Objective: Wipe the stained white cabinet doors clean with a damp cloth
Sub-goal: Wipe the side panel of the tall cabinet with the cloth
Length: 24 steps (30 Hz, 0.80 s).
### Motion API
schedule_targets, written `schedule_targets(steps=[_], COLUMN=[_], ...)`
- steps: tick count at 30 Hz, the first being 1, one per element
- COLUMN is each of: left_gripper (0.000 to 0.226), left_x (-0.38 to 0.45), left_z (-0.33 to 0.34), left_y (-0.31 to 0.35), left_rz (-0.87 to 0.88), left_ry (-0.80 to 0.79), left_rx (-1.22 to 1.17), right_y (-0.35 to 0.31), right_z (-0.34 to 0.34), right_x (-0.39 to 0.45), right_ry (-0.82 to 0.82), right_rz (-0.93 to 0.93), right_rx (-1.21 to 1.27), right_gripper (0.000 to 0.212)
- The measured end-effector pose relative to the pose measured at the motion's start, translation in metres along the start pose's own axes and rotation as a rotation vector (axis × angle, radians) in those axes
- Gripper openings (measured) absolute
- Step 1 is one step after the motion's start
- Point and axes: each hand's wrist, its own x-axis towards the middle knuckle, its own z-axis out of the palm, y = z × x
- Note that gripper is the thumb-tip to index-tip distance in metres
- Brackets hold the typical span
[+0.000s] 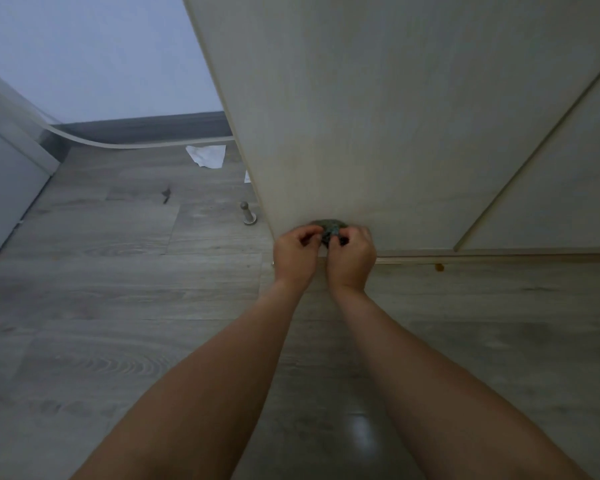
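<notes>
Item 1, cloth (330, 227): a small dark grey-green wad, bunched up, sat low on the cabinet door (378, 126) near its bottom edge, just right of picture centre. It lay between your two hands; whether it touched the door face could not be told.

Item 2, your left hand (297, 252): fingers curled in, fingertips pinching the cloth at its 9 o'clock side. Bare forearm ran back toward 7 o'clock.

Item 3, your right hand (352, 256): fingers curled, gripping the cloth at its 3 o'clock side, knuckles close to the left hand's. Bare forearm ran back toward 5 o'clock.

Item 4, cabinet door: pale, off-white panel with a faint grain, filling the frame from 12 to 2 o'clock. A faint yellowish discolouration showed on its lower part, above the cloth.

Item 5, second door panel (561, 188): at 3 o'clock of the cloth, set apart from the first by a narrow seam.

Item 6, orange-brown spot (439, 267): below the cabinet's bottom rail, at 4 o'clock of the hands.

Item 7, floor (118, 306): grey wood-look planks.

Item 8, metal door stopper (247, 213): upright on the floor, at 9 o'clock of the cloth, just beside the door's edge.

Item 9, white paper scrap (207, 155): on the floor at 11 o'clock, near the dark skirting board (146, 128).
</notes>
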Motion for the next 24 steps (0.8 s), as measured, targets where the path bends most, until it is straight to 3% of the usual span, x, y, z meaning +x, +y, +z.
schedule_targets(steps=[3,5,8,12,16,20,22,24], left_gripper=[0.031,0.042,0.039,0.024,0.019,0.023,0.032,0.032], left_x=[-0.009,-0.019,-0.024,-0.024,-0.021,-0.018,-0.025,-0.029], left_z=[0.002,0.006,0.01,0.019,0.036,0.051,0.056,0.06], left_y=[-0.027,-0.036,-0.02,0.04,0.061,0.011,-0.007,-0.006], left_rz=[-0.128,-0.199,-0.164,0.124,0.227,0.021,-0.133,-0.17], left_ry=[-0.16,-0.228,-0.131,0.044,0.117,-0.009,-0.1,-0.084], left_rx=[0.075,0.058,-0.006,-0.145,-0.198,0.023,0.014,-0.017], right_y=[0.031,0.038,0.022,-0.015,-0.023,0.03,0.051,0.051], right_z=[0.004,0.002,-0.01,-0.043,-0.058,-0.04,-0.038,-0.043], right_x=[-0.002,0.001,0.0,0.023,0.047,0.024,0.02,0.025], right_ry=[-0.237,-0.296,-0.139,0.156,0.236,0.026,-0.148,-0.174], right_rz=[0.093,0.101,0.022,-0.2,-0.301,-0.053,0.057,0.078], right_rx=[-0.191,-0.257,-0.153,0.022,0.059,-0.042,-0.133,-0.17], right_gripper=[0.003,0.007,0.003,0.002,0.002,0.006,0.003,0.002])
